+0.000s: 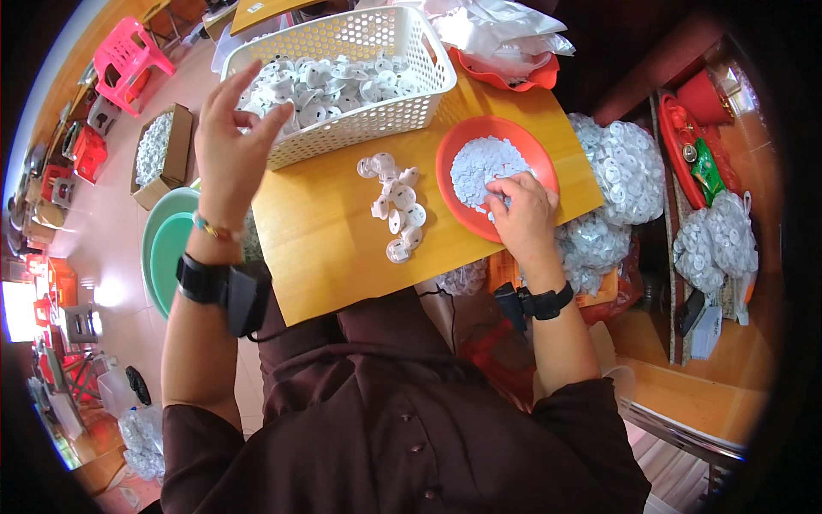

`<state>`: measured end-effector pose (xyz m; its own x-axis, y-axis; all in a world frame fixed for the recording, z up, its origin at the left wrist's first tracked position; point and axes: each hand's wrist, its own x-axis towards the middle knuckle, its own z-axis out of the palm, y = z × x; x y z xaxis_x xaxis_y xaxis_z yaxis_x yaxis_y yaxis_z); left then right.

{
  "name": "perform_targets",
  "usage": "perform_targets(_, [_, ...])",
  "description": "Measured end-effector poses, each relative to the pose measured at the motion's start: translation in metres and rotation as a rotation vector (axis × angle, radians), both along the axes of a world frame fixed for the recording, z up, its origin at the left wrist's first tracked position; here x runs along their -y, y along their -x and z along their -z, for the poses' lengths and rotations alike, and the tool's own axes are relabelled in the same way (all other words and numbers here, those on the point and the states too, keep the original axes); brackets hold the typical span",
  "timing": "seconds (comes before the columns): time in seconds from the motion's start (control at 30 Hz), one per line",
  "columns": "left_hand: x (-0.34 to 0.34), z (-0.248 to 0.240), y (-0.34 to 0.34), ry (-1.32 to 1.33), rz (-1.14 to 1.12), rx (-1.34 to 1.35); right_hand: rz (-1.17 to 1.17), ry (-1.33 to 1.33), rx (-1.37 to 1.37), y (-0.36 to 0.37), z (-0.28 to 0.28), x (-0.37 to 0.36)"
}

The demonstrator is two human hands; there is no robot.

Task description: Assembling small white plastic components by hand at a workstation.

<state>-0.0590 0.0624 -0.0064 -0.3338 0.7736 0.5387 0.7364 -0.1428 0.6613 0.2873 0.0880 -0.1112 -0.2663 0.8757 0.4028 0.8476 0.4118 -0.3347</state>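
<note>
My left hand [229, 146] is raised beside the left end of a white perforated plastic basket [360, 118]. Its thumb and fingers are apart, with nothing visible between them. Heaped in the basket are many round white plastic parts [325, 90] with dark slots. My right hand [524, 214] reaches into a red bowl [548, 158], fingertips pinched together at the small flat pale pieces [484, 163] inside it. Whatever the fingertips hold is too small to make out. A loose cluster of white round parts [402, 201] lies on the yellow tabletop [317, 231] between my hands.
Clear bags of white parts [629, 167] crowd the table's right side. Behind the bowl, plastic bags [497, 30] lie in a red tray [539, 77]. Left of the table stand green basins [171, 248], a cardboard box of parts [163, 154] and a pink chair [128, 60].
</note>
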Motion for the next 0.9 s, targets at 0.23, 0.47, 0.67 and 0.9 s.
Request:
perform_targets(0.23, [0.043,0.072,-0.064,0.419,0.335,0.177,0.016,0.083,-0.032,-0.001,0.006,-0.003])
perform_targets(0.47, [0.041,0.103,-0.068,0.534,0.293,0.298,0.043,0.260,-0.308,-0.002,-0.001,-0.001])
perform_targets(0.67, [0.052,0.087,-0.058,0.754,0.231,0.649,0.043,0.356,-0.372,0.001,-0.014,0.005])
perform_targets(0.9, [0.081,0.056,-0.061,0.724,0.357,1.242,0.021,0.471,-0.497,-0.001,-0.015,0.007])
